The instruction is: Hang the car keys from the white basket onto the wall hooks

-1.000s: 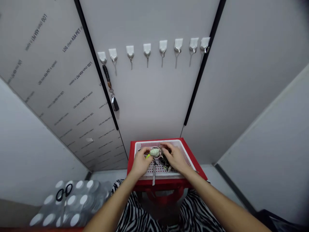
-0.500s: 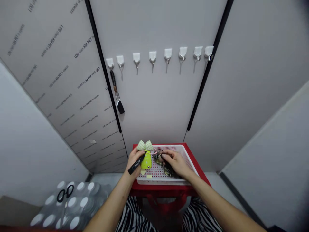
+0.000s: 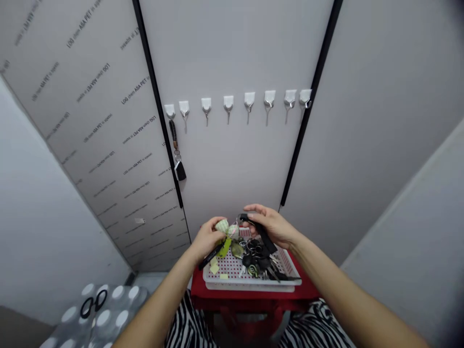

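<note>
Both hands are up over the near side of the wall, and the left hand (image 3: 210, 238) has the pale green bow (image 3: 222, 226) pinched between thumb and fingers, the bow poking out just past the fingertips on the right. Directly below it, a yellow-green fob (image 3: 224, 248) dangles over the white basket (image 3: 250, 286), and a black tag (image 3: 210, 257) with blurred lettering slants down beneath the same hand. Across the gap, the right hand (image 3: 271, 224) grips a black strap (image 3: 265, 237), thumb along it, index finger stretched out loosely, the strap's lower end sloping away under the palm. A thin pink cord (image 3: 234, 229) shows between bow and strap; what it ties to, I cannot tell. Underneath, well within the basket, sits a jumble of keys (image 3: 255, 251), with yellow slips (image 3: 214, 268) by its left end. Up on the wall, a row of hooks (image 3: 228, 103), the leftmost carrying a dark key fob (image 3: 180, 170) on a braided loop (image 3: 173, 133).
</note>
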Tool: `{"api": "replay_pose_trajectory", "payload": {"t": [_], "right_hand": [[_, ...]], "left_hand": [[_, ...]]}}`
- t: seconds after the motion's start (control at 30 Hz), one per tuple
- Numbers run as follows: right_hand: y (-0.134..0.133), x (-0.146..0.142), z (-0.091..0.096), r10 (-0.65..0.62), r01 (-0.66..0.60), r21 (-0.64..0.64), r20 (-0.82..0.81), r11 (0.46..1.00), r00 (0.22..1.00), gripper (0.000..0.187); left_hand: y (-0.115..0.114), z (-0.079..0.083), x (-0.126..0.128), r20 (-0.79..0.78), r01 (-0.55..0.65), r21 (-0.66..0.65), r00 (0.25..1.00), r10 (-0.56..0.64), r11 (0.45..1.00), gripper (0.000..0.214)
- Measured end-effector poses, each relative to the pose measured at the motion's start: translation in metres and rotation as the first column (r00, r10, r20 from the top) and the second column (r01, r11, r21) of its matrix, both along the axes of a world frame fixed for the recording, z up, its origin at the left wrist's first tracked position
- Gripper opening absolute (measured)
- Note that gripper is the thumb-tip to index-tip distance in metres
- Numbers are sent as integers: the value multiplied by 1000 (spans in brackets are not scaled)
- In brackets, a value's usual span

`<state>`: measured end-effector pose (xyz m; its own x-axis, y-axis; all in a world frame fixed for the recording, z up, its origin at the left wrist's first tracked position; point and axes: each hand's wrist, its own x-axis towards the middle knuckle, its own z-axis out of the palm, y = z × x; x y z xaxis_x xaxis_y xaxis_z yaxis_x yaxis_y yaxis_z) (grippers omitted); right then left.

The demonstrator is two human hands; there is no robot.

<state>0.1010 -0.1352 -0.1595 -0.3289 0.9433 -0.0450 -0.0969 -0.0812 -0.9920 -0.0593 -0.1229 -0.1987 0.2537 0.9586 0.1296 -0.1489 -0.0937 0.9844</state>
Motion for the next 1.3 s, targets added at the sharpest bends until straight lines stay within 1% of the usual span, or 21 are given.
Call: {"api": "replay_pose_trajectory", "payload": {"t": [0.07, 0.1, 0.17, 0.23, 0.3, 0.37, 0.4, 0.47, 0.53, 0.57, 0.63, 0.7, 0.77, 0.83, 0.9, 0.97, 1.03, 1.1, 1.17, 1.23, 1.3], "right_hand": [[0, -6, 6, 77, -78, 13, 90, 997, 993, 18], [1, -10, 8, 113, -118, 26, 133, 993, 985, 16], [1, -13, 15, 146, -157, 48, 178, 986, 973, 16], [3, -12, 22, 147, -155, 38, 162, 987, 976, 19], [6, -7, 29, 140, -142, 18, 80, 990, 987, 26], [11, -3, 34, 87, -86, 47, -15, 995, 996, 30], [14, -2, 35, 46, -43, 73, -33, 996, 998, 30], [18, -5, 34, -69, 62, 143, 39, 988, 997, 30], [20, -12, 29, -183, 141, 216, 190, 966, 965, 30], [21, -17, 27, -213, 149, 248, 251, 957, 944, 30], [22, -26, 25, -227, 132, 304, 303, 944, 926, 25], [24, -35, 27, -219, 112, 350, 282, 930, 934, 19], [28, -45, 33, -247, 146, 393, 220, 908, 944, 16], [34, -58, 45, -261, 183, 411, 141, 893, 955, 14], [43, -73, 61, -257, 211, 428, 51, 879, 965, 14], [52, -90, 82, -230, 217, 447, -25, 868, 973, 12], [63, -106, 104, -215, 225, 472, -76, 852, 974, 11], [73, -121, 126, -221, 244, 501, -105, 830, 970, 11], [83, -133, 144, -255, 276, 531, -113, 801, 960, 11], [94, -143, 159, -296, 294, 565, -91, 771, 951, 12], [105, -150, 170, -347, 304, 599, -46, 741, 937, 14]], "left_hand": [[-2, 11, 4, -63, -16, 120, 998, 23, 993, 37], [-2, 16, 5, -75, 7, 168, 997, 5, 986, 37], [-2, 23, 8, -119, 99, 213, 990, -75, 972, 32], [0, 27, 9, -185, 133, 215, 978, -93, 968, 27], [1, 26, 9, -247, 87, 219, 968, -30, 972, 27], [2, 22, 9, -283, 7, 245, 957, 65, 969, 29], [2, 20, 10, -287, -25, 265, 952, 104, 964, 29], [2, 17, 12, -261, -80, 307, 951, 164, 948, 29], [2, 15, 14, -212, -101, 323, 961, 176, 941, 29], [3, 14, 14, -189, -104, 320, 967, 171, 942, 28], [3, 16, 12, -158, -102, 316, 975, 158, 943, 26], [4, 20, 9, -127, -110, 312, 979, 156, 944, 23], [7, 26, 5, -61, -160, 286, 981, 185, 945, 21], [12, 38, 1, 55, -239, 220, 971, 232, 946, 20], [18, 55, -4, 198, -310, 152, 940, 278, 938, 19], [26, 77, -10, 336, -361, 115, 891, 306, 925, 17], [35, 101, -17, 433, -408, 101, 839, 329, 907, 15], [44, 124, -25, 482, -444, 98, 804, 348, 891, 15], [54, 144, -33, 505, -477, 115, 784, 362, 872, 15], [63, 160, -40, 519, -514, 136, 765, 381, 847, 14], [73, 171, -45, 525, -555, 152, 747, 409, 818, 13]]}}
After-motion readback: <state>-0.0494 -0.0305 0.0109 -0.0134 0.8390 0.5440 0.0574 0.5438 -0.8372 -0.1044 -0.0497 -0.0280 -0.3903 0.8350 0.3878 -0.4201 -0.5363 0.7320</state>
